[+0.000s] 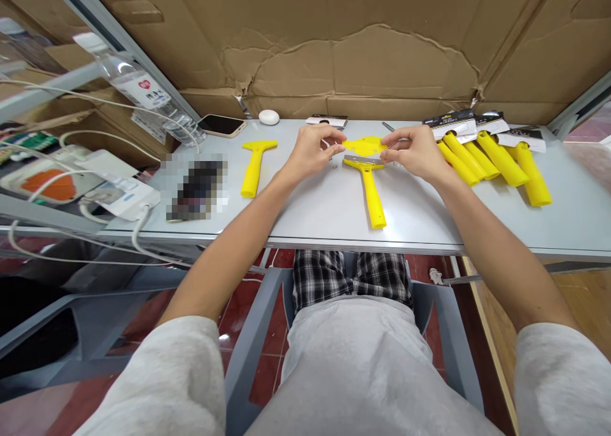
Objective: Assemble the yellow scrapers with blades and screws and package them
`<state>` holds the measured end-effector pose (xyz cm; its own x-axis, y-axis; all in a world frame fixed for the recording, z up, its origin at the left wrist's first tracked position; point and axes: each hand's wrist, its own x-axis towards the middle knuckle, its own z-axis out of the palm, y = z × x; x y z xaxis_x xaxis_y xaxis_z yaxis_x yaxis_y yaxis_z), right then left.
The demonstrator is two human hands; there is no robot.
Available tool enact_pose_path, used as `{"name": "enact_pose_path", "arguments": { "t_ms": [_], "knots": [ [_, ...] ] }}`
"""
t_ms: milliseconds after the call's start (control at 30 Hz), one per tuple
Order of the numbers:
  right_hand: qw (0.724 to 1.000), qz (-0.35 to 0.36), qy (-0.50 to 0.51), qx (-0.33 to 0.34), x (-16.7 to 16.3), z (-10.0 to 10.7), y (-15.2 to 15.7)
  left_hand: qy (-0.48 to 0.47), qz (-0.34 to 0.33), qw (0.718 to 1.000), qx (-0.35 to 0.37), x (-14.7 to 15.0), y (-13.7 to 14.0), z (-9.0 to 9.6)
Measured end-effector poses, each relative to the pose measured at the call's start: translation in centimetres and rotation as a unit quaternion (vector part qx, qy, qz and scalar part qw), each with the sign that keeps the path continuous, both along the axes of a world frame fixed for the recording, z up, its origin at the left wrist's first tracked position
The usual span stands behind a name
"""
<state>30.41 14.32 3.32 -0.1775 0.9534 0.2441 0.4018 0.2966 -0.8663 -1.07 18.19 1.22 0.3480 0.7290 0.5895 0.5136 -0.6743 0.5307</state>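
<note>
Between my two hands is a flat yellow plastic plate (363,146), pinched at its left end by my left hand (317,148) and at its right end by my right hand (414,151). Just below the plate lies a yellow-handled scraper (373,197), its metal blade across the top and its handle pointing toward me. A few tiny metal parts, too small to name, show on the table near my fingers. Farther left, a yellow scraper handle (254,168) with a T-shaped head rests on the table.
Several yellow handles with black-and-white cards (537,178) lie at the right. At the back are a phone (222,125), a white rounded object (268,116) and a card (326,121). A water bottle (143,89), white cables and a power strip (121,193) crowd the left; cardboard (334,54) stands behind.
</note>
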Motion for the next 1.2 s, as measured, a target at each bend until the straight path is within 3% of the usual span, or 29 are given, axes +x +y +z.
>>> {"name": "enact_pose_path", "arguments": {
  "t_ms": [133, 333, 1200],
  "knots": [
    [0.991, 0.022, -0.101, 0.088, 0.5, -0.2, 0.4, 0.024, 0.014, 0.999, -0.022, 0.2, -0.2, 0.2],
    [0.980, 0.051, -0.160, 0.111, 1.2, -0.7, 1.0, 0.062, 0.016, 0.996, -0.063, 0.3, -0.7, 0.4],
    [0.963, 0.037, -0.244, 0.108, 1.0, -0.7, 1.0, 0.116, 0.020, 0.988, -0.096, 0.7, -1.6, 0.8]
  ]
}}
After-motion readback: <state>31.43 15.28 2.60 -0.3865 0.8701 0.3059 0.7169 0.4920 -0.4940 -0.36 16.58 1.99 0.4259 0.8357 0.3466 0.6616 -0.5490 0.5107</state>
